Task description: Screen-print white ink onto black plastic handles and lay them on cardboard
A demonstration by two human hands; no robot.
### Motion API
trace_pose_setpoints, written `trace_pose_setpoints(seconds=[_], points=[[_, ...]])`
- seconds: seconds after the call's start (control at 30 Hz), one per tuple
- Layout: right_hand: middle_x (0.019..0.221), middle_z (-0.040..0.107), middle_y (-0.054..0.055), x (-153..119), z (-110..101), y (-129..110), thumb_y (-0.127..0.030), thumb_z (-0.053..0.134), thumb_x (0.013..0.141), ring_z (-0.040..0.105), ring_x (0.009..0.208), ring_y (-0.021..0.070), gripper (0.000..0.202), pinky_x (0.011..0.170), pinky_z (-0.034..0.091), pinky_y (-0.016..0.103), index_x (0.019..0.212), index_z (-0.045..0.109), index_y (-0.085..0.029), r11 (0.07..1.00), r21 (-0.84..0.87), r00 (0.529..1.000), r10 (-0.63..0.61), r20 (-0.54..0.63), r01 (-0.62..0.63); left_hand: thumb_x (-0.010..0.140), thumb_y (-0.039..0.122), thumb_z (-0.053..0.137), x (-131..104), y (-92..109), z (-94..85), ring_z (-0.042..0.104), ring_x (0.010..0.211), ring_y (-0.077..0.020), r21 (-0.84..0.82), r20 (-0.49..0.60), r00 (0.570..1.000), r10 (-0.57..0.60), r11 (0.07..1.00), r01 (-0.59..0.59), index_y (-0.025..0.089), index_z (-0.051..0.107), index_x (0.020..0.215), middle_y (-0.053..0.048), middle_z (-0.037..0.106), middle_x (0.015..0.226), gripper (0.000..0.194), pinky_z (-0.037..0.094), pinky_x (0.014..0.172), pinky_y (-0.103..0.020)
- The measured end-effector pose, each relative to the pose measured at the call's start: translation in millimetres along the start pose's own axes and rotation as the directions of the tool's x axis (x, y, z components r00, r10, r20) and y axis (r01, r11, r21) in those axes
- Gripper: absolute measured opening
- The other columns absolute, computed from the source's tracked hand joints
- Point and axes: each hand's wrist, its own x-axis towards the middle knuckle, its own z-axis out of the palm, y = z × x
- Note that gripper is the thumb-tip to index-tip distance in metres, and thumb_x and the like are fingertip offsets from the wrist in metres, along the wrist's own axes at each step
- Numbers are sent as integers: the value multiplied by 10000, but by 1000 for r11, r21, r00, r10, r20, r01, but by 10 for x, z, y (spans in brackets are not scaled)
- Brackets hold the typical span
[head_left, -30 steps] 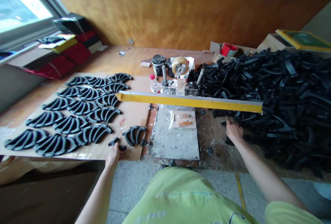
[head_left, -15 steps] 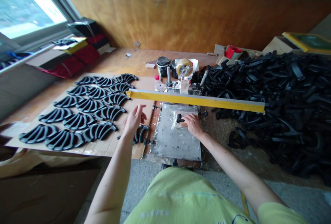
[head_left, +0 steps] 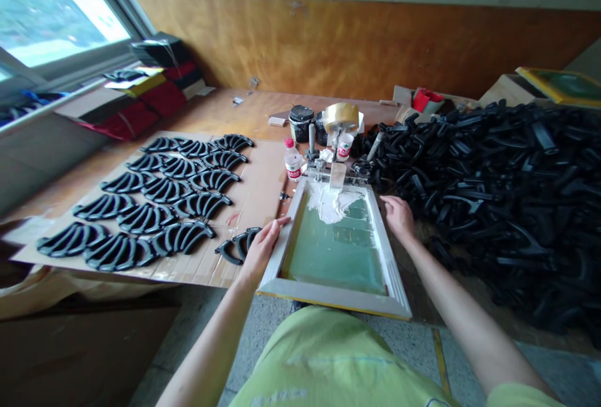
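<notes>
A silk-screen frame with green mesh lies flat in front of me, white ink pooled at its far end. My left hand is closed at its left rim, fingertips on the edge. Just off the right rim, my right hand has its fingers stretched out and holds nothing. The squeegee stands over the ink at the hinge end. Whatever lies on the plate beneath is hidden by the screen. Next to my left hand are a few curved black handles.
Rows of curved black handles lie on a cardboard sheet at left. A big heap of black handles fills the right side. Behind the screen stand a red-capped bottle, a paint tub and a tape roll.
The raised screen frame has swung down flat over the plate. My right hand has let go of the black part and moved right; my left has come to the frame's left rim.
</notes>
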Motion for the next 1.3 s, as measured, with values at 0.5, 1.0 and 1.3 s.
trace_pose_setpoints(seconds=[0.5, 1.0, 1.3], points=[[894, 658, 97, 447, 388, -954, -126, 560, 799, 574, 889, 225, 94, 781, 441, 316, 837, 634, -169, 926, -106, 905, -324, 275, 363, 783, 533, 605, 144, -1014, 5, 510, 646, -136, 160, -23, 999, -36, 986, 40, 233, 503, 1380, 16, 553, 714, 676, 423, 635, -233], [936, 670, 89, 64, 266, -859, -31, 512, 764, 572, 936, 225, 248, 816, 432, 327, 905, 664, -168, 827, 120, 801, -561, 208, 549, 775, 526, 621, 88, -863, 6, 530, 660, -134, 111, 6, 999, -51, 993, 50, 205, 494, 1386, 13, 564, 722, 702, 417, 633, -229], [1048, 689, 14, 752, 78, -999, -278, 683, 799, 628, 888, 199, 564, 779, 464, 288, 1334, 512, -324, 960, 58, 940, -279, 194, 273, 728, 565, 659, -18, -293, -76, 519, 610, -124, 67, 98, 987, -127, 990, 121, 174, 577, 1285, 6, 598, 730, 686, 386, 536, -210]])
